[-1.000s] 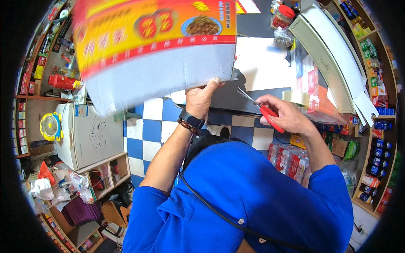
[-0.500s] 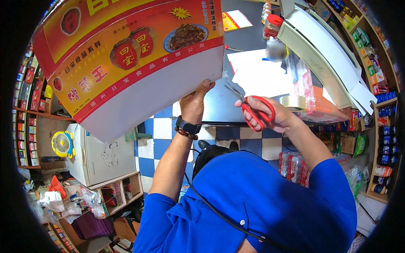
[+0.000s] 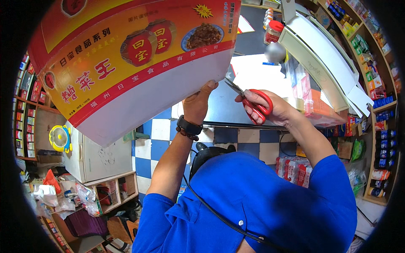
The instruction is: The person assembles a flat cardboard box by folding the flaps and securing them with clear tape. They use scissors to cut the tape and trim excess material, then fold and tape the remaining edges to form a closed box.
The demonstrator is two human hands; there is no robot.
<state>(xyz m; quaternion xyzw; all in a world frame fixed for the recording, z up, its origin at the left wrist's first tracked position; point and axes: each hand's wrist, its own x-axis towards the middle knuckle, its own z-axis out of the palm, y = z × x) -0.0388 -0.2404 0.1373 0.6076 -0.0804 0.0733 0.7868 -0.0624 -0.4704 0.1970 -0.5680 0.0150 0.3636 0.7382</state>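
A large printed cardboard sheet, red and yellow with a white lower band, is gripped at its lower right edge by my left hand. My left thumb lies over the white band, and the other fingers are hidden behind the board. Red-handled scissors sit in my right hand, with fingers through the handle loops. The blades look nearly closed. Their tips point up and left, close to the board's right edge; whether they touch it I cannot tell.
On the dark table lie white paper sheets. Behind them stands a red-lidded jar. White folded cardboard leans at the right, before stocked shelves. A small yellow fan is by a white cabinet at the left.
The cardboard sheet has shifted right and slightly up with my left hand. The scissors' tips now sit nearer its right edge, and the blades look closer together.
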